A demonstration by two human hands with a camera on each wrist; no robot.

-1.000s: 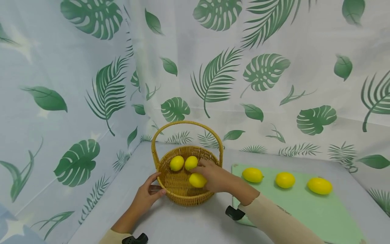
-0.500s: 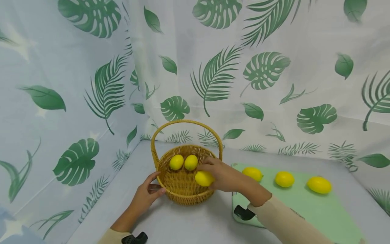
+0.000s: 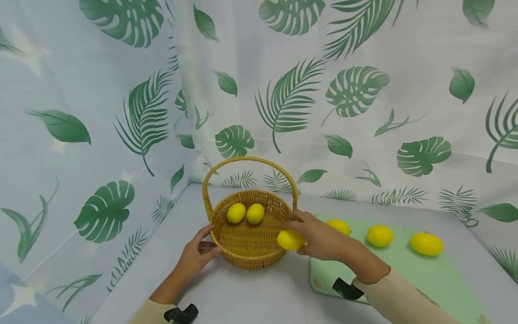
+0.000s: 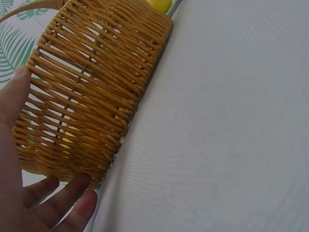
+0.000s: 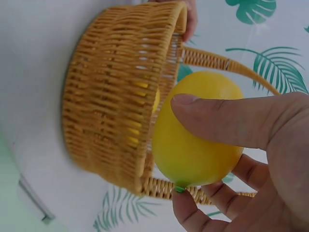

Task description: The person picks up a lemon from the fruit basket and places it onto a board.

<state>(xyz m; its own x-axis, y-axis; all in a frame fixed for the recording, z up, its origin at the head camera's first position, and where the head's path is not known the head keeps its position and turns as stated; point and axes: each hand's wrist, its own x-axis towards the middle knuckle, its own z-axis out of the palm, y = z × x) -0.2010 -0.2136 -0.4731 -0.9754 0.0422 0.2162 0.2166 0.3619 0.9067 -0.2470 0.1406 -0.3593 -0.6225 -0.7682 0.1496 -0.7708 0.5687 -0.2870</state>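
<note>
My right hand (image 3: pixel 319 236) pinches a yellow lemon (image 3: pixel 290 240) at the right rim of a wicker basket (image 3: pixel 251 262). In the right wrist view the thumb lies across that lemon (image 5: pixel 198 159), with fingers on its far side. Two lemons (image 3: pixel 236 213) (image 3: pixel 255 213) lie side by side at the back inside the basket. My left hand (image 3: pixel 195 257) holds the basket's left side, thumb and fingers spread around the rim. The left wrist view has those fingers against the weave (image 4: pixel 91 92).
Right of the basket lies a pale green board (image 3: pixel 413 274) with three lemons in a row, the leftmost (image 3: pixel 340 226) partly behind my right hand. The basket's tall handle (image 3: pixel 247 158) arches over it. Leaf-patterned curtains (image 3: pixel 364 171) stand behind and at the left.
My right hand has moved right with its lemon, from over the basket's inside to its right rim. My left hand has stayed on the basket's left side.
</note>
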